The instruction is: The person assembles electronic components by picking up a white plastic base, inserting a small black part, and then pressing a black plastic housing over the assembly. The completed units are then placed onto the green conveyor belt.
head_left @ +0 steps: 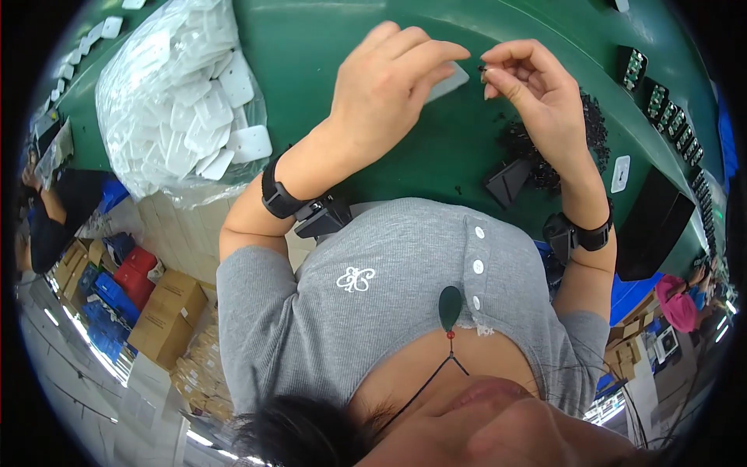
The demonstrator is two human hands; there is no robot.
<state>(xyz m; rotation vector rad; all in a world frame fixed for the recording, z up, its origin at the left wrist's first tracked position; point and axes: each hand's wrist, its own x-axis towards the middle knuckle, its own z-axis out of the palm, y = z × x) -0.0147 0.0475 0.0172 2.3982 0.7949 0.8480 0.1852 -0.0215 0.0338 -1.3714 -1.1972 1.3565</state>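
My left hand (383, 87) is closed on a white plastic plate (449, 84) with rounded corners; the plate is partly hidden behind the fingers. Facing it across a small gap, my right hand (538, 95) pinches a tiny black part (482, 69) between thumb and fingertips. Beneath and beside the right wrist lies a heap of small black parts (594, 134) on the green tabletop (311, 47). Left of the left forearm, a clear plastic bag (144, 167) lies open, full of white plates (237, 82) like the held one.
A black angular piece (507, 183) lies beside the heap. A white slotted plate (620, 173) and a large black box (655, 222) lie further right. Black blocks (658, 101) line the right edge; white pieces (95, 33) line the far left. Cardboard boxes (167, 319) stand on the floor.
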